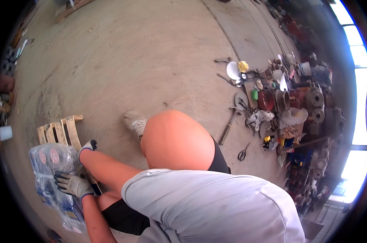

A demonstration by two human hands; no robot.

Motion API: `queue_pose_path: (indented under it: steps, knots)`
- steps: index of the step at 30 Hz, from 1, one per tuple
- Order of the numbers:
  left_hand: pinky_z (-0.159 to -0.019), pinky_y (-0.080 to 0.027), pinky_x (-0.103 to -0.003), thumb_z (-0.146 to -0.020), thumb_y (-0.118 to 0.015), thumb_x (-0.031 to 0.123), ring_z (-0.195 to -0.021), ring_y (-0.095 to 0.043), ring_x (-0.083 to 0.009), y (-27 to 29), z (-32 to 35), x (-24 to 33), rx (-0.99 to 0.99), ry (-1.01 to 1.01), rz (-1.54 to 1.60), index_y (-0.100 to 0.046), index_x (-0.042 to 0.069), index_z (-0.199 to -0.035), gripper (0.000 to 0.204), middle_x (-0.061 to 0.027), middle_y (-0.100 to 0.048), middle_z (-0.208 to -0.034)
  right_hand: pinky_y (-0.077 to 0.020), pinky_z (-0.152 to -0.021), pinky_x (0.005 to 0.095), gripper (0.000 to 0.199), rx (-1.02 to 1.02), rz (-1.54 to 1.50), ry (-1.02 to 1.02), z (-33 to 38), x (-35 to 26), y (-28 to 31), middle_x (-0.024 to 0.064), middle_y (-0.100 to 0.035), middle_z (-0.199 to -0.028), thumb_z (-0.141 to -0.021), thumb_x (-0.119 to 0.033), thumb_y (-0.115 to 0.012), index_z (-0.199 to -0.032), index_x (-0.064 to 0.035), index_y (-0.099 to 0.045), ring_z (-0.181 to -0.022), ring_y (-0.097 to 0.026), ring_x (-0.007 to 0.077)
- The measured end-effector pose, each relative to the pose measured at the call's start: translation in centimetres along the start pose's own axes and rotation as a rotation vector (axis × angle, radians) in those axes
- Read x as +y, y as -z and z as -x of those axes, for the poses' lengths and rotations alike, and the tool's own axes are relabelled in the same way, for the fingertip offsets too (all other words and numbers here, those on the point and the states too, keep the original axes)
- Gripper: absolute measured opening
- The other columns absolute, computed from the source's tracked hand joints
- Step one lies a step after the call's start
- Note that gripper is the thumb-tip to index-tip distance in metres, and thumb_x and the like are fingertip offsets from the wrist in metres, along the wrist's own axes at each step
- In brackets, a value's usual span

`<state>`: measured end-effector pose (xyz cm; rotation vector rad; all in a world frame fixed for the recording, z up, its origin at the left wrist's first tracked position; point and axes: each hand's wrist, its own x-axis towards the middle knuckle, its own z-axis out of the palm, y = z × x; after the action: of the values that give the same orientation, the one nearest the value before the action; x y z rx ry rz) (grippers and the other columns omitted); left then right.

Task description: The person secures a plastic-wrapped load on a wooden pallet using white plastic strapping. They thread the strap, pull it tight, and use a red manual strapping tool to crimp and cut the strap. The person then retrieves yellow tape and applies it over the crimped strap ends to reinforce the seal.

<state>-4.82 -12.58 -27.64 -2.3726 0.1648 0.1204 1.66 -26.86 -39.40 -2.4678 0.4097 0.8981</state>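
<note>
Both gloved hands, left hand (pixel 72 184) and right hand (pixel 87 146), rest on a plastic-wrapped bundle (pixel 54 170).

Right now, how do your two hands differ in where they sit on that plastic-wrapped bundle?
The left hand lies flat and spread on top of the plastic-wrapped bundle; the right hand sits at its far edge beside the wooden pallet, fingers curled. The left hand is nearer the body; the right hand reaches further out, its arm crossing over. Both wear grey gloves with dark fingertips.

I see glossy clear plastic wrapping the bundle (pixel 54 170), a rough bare-wood pallet (pixel 60 130), and a matt concrete floor (pixel 130 60).
</note>
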Motion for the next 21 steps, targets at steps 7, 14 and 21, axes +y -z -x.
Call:
queue_pose_path:
  steps: [7,14,21]
  knots:
    - [-0.122,-0.027,-0.063,-0.081,-0.077,0.065,-0.154,-0.029,-0.0465,1.4,0.3,0.1,-0.057,-0.031,-0.027,-0.010,0.002,-0.167,0.126,-0.0268,-0.022,-0.170,-0.0503,-0.102,0.0530,0.060,0.210,0.097,0.132,6.5,8.4,19.3,0.0105,-0.072,-0.133,-0.086,-0.053,-0.075,-0.132,-0.0144,-0.074,-0.123,-0.067,0.0332]
    - [-0.120,-0.033,-0.062,-0.086,-0.075,0.057,-0.153,-0.035,-0.0413,-1.5,0.0,-2.5,0.030,-0.112,-0.016,-0.013,0.006,-0.168,0.115,-0.0220,-0.028,-0.170,-0.0498,-0.107,0.0496,0.069,0.389,0.123,-0.095,31.5,27.1,31.5,0.0133,-0.070,-0.136,-0.084,-0.062,-0.076,-0.133,-0.0133,-0.073,-0.126,-0.065,0.0343]
    - [-0.120,-0.035,-0.060,-0.103,-0.056,0.037,-0.151,-0.038,-0.0409,-0.2,2.9,-3.9,0.149,-0.057,-0.067,-0.014,0.005,-0.168,0.084,-0.0212,-0.031,-0.169,-0.0536,-0.101,0.0477,0.040,0.952,-0.680,-0.858,54.0,44.3,-2.8,0.0212,-0.072,-0.123,-0.098,-0.028,-0.057,-0.125,-0.0019,-0.071,-0.118,-0.068,0.0380]
